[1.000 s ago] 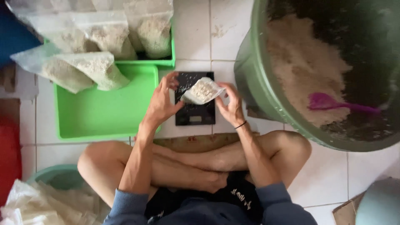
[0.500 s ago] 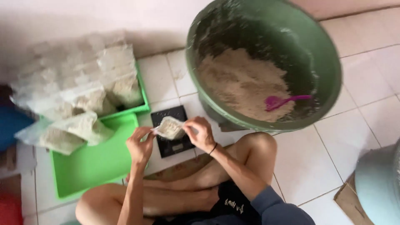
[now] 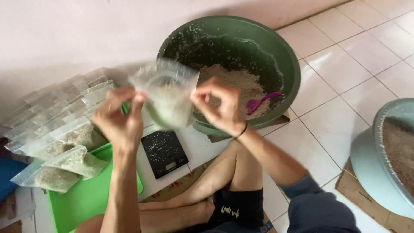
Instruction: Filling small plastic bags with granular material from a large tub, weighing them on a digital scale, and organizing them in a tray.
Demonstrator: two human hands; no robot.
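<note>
Head view, looking down: both hands pinch one small clear plastic bag (image 3: 166,97) of pale grain between them. The left hand (image 3: 118,118) has its fingertips closed on the bag's left upper edge, and the right hand (image 3: 217,108) has thumb and fingers closed on the right upper edge, so the bag hangs between the two sets of fingers with its mouth running side to side from one hand to the other. Motion blur softens the bag, so I cannot tell whether its mouth is sealed. Neither hand is clearly nearer; each holds its own corner.

Just below the fingers, well clear of the bag, lies a black kitchen scale (image 3: 165,153) on the white tiled floor. Beyond the right fingers stands a big green basin (image 3: 284,64) of the same grain, with a purple scoop (image 3: 258,103) in it. Out past the left fingers, filled bags (image 3: 64,166) are piled on a green tray (image 3: 86,203).
</note>
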